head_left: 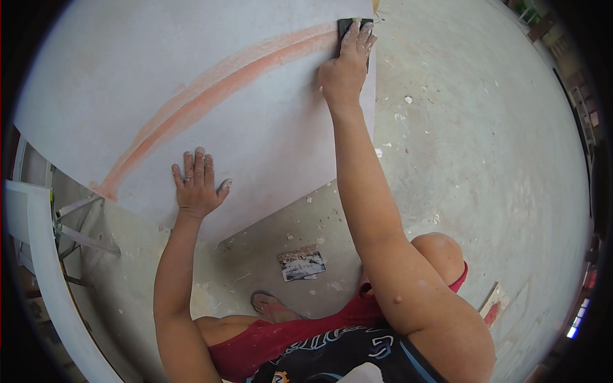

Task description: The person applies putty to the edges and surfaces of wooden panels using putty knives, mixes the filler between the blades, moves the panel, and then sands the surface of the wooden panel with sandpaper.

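A large white panel (268, 140) fills the upper left, with a curved band of reddish-orange filler (211, 89) running across it. My right hand (345, 67) reaches far out to the panel's right edge. Under its outstretched fingers a black sanding pad (345, 27) is pressed against the surface, at the upper end of the filler band. Closer to me, my left hand (200, 188) rests flat on the panel below the band, fingers spread and holding nothing. White dust coats the fingertips of both hands.
On the grey, speckled floor (472, 147) lies a worn piece of dark-and-white sheet (302, 263) near my sandalled foot (276, 307). Metal stand legs (86, 239) and another white curved panel (48, 255) are at the left. A small board (495, 303) lies at the lower right.
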A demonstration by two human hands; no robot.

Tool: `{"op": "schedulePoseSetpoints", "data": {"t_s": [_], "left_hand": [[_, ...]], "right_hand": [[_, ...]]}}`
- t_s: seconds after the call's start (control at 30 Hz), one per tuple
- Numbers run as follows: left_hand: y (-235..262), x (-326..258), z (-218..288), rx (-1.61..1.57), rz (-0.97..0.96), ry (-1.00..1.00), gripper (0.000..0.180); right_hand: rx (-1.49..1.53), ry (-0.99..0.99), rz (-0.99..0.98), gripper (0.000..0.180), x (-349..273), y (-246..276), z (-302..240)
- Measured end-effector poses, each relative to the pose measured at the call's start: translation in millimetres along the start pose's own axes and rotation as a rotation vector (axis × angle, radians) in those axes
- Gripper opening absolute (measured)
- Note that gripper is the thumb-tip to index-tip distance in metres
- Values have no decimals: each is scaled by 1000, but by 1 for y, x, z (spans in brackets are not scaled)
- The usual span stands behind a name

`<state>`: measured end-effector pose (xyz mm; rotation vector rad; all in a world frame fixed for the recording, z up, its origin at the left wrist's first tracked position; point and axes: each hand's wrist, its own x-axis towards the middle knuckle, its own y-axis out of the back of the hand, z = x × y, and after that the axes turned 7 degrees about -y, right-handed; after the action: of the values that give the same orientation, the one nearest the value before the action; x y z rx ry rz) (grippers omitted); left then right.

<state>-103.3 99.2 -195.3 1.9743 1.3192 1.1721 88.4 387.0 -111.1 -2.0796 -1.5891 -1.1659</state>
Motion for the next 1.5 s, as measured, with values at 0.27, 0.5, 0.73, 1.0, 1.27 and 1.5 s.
{"op": "schedulePoseSetpoints", "data": {"t_s": [0.27, 0.5, 0.73, 1.0, 1.27, 1.5], "left_hand": [[-1, 1, 1, -32, -15, 1, 72], [-2, 0, 2, -30, 8, 3, 72], [0, 4, 4, -30, 22, 12, 72], [2, 5, 5, 15, -13, -11, 73], [-1, 5, 6, -8, -13, 0, 73], [0, 3, 7, -8, -25, 12, 72]], "right_hand": [[232, 534, -557, 51, -102, -29, -61], [-1, -103, -30, 67, 4, 7, -5], [299, 406, -506, 61, -101, -19, -76], [-25, -242, -1, 69, -35, 3, 29], [323, 650, -526, 45, -100, -34, -71], [-11, -122, 10, 72, -10, 6, -6]]}}
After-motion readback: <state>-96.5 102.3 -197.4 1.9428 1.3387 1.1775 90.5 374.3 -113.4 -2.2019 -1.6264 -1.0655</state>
